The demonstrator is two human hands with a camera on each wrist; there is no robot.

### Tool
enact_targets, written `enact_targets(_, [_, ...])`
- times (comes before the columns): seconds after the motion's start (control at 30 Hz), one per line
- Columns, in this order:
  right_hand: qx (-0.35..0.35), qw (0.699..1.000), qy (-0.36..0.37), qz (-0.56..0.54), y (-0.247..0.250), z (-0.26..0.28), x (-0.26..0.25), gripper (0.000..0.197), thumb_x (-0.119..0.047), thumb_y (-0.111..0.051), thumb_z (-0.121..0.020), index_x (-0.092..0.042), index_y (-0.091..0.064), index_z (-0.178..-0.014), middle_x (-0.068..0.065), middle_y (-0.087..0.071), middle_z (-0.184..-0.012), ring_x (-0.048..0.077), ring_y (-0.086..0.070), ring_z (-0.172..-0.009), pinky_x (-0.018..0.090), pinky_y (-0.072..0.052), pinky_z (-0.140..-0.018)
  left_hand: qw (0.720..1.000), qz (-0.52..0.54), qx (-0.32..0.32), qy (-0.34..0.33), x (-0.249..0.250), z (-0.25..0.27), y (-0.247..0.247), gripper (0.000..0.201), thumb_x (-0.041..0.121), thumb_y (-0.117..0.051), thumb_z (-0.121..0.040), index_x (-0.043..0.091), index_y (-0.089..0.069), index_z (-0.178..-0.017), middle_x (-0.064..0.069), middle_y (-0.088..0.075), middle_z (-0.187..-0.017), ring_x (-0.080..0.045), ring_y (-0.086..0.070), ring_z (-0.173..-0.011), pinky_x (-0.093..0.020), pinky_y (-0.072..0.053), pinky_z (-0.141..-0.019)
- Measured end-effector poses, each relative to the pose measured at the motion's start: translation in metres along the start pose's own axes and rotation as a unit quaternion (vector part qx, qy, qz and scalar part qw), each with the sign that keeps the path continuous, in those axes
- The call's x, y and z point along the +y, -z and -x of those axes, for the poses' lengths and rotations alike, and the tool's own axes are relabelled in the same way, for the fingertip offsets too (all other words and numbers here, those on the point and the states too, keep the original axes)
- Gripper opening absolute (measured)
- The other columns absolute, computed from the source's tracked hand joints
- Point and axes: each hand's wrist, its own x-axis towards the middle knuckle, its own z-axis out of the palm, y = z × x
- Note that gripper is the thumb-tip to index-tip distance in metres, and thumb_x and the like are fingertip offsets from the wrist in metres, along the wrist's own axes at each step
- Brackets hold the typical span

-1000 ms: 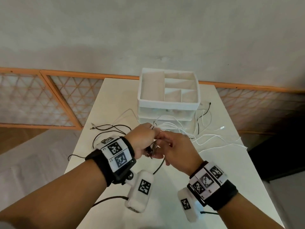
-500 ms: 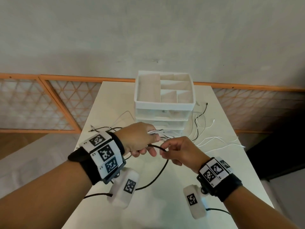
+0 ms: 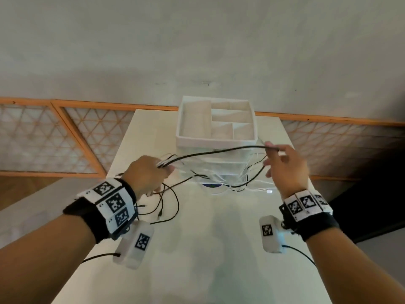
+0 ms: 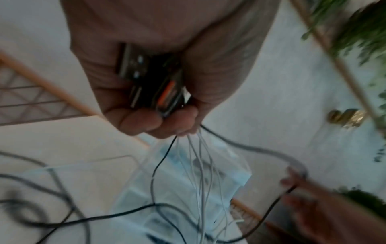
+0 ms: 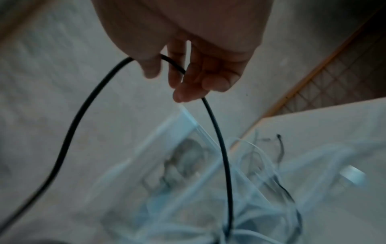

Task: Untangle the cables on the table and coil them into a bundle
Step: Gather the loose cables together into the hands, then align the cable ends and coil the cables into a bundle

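Two hands are raised mid-frame in the head view. The left hand [image 3: 147,174], centre-left, has its fingers [image 4: 146,122] curled tight around several plugs [image 4: 154,82] and the ends of white and black cables. The right hand [image 3: 285,167], at centre-right, pinches one black cable [image 3: 219,151] between thumb and fingers [image 5: 188,89]. That cable runs nearly level, left to right, between the hands, in front of the white drawer box [image 3: 215,137]. More cables [image 3: 232,183] hang down in loose tangles onto the tabletop [image 3: 208,249] below.
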Motion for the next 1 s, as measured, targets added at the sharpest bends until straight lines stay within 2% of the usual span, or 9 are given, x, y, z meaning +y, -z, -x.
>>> enact_targets(0.1, [0.002, 0.996, -0.055, 0.073, 0.008, -0.011, -0.002, 0.055, -0.084, -0.054, -0.073, -0.032, -0.063, -0.088, -0.002, -0.074, -0.074, 0.021, -0.072, -0.066, 0.038, -0.058, -0.072, 0.998, 0.027, 0.046, 0.026, -0.019, -0.011, -0.009, 0.033, 0.032, -0.054, -0.098, 0.006, -0.059, -0.078, -0.008, -0.062, -0.059, -0.025, -0.062, -0.055, -0.031, -0.044, -0.052])
enact_targets(0.23, [-0.074, 0.976, -0.174, 0.109, 0.008, -0.013, 0.018, 0.056, -0.067, -0.049, -0.090, -0.014, -0.068, -0.098, 0.003, -0.075, -0.071, 0.022, -0.072, -0.058, 0.033, -0.055, -0.062, 0.991, 0.100, 0.074, 0.044, -0.022, -0.018, -0.011, 0.029, 0.027, -0.051, -0.101, 0.006, -0.056, -0.082, -0.010, -0.059, -0.066, -0.023, -0.060, -0.054, -0.028, -0.042, -0.046])
enact_targets(0.37, [-0.001, 0.999, -0.046, -0.019, 0.006, -0.019, -0.013, 0.054, -0.071, -0.044, -0.089, -0.023, -0.067, -0.094, 0.000, -0.075, -0.070, 0.017, -0.070, -0.057, 0.036, -0.055, -0.065, 0.988, 0.118, 0.059, 0.075, -0.034, -0.024, -0.019, 0.030, 0.026, -0.049, -0.102, 0.008, -0.052, -0.079, -0.009, -0.058, -0.062, -0.025, -0.059, -0.052, -0.027, -0.041, -0.048])
enact_targets(0.47, [0.053, 0.994, 0.031, -0.094, 0.009, -0.028, -0.041, 0.051, -0.068, -0.043, -0.091, -0.023, -0.064, -0.104, 0.002, -0.075, -0.078, 0.015, -0.067, -0.058, 0.029, -0.053, -0.058, 0.979, 0.154, 0.081, 0.105, -0.043, -0.029, -0.026, 0.030, 0.027, -0.048, -0.102, 0.006, -0.052, -0.081, -0.011, -0.057, -0.062, -0.027, -0.058, -0.054, -0.029, -0.041, -0.052])
enact_targets(0.53, [0.050, 0.996, -0.037, -0.068, 0.012, -0.036, -0.029, 0.060, -0.070, -0.036, -0.093, -0.020, -0.062, -0.113, 0.002, -0.075, -0.081, 0.015, -0.067, -0.058, 0.031, -0.052, -0.056, 0.965, 0.203, 0.109, 0.123, -0.045, -0.030, -0.025, 0.030, 0.026, -0.047, -0.103, 0.005, -0.052, -0.082, -0.011, -0.056, -0.065, -0.027, -0.057, -0.054, -0.029, -0.042, -0.052])
enact_targets(0.63, [-0.011, 0.990, -0.123, 0.061, 0.015, -0.038, 0.000, 0.063, -0.071, -0.029, -0.093, -0.021, -0.065, -0.101, 0.003, -0.073, -0.081, 0.021, -0.070, -0.067, 0.045, -0.059, -0.079, 0.953, 0.252, 0.101, 0.137, -0.049, -0.029, -0.020, 0.028, 0.023, -0.049, -0.103, 0.007, -0.051, -0.080, -0.010, -0.054, -0.064, -0.025, -0.056, -0.054, -0.028, -0.041, -0.051])
enact_targets(0.77, [-0.033, 0.998, 0.043, 0.028, 0.018, -0.037, -0.022, 0.043, -0.064, -0.040, -0.094, -0.028, -0.063, -0.100, -0.003, -0.071, -0.094, 0.023, -0.071, -0.079, 0.053, -0.058, -0.083, 0.972, 0.198, 0.004, 0.126, -0.051, -0.028, -0.019, 0.021, 0.015, -0.051, -0.101, 0.006, -0.053, -0.081, -0.009, -0.053, -0.060, -0.025, -0.053, -0.052, -0.027, -0.040, -0.050])
enact_targets(0.87, [0.003, 0.990, 0.143, 0.005, 0.025, -0.048, -0.053, 0.025, -0.060, -0.047, -0.094, -0.038, -0.057, -0.099, -0.007, -0.070, -0.092, 0.025, -0.071, -0.076, 0.045, -0.059, -0.073, 0.972, 0.190, -0.055, 0.123, -0.044, -0.023, -0.022, 0.025, 0.020, -0.050, -0.102, 0.006, -0.051, -0.082, -0.012, -0.054, -0.064, -0.025, -0.053, -0.053, -0.029, -0.041, -0.053])
enact_targets(1.0, [-0.023, 0.986, 0.150, 0.069, 0.027, -0.063, -0.039, 0.029, -0.052, -0.053, -0.095, -0.031, -0.054, -0.116, 0.002, -0.071, -0.097, 0.021, -0.072, -0.074, 0.036, -0.056, -0.073, 0.967, 0.210, -0.100, 0.099, -0.033, -0.015, -0.019, 0.025, 0.030, -0.050, -0.102, 0.007, -0.051, -0.092, -0.015, -0.057, -0.071, -0.026, -0.056, -0.055, -0.037, -0.052, -0.055])
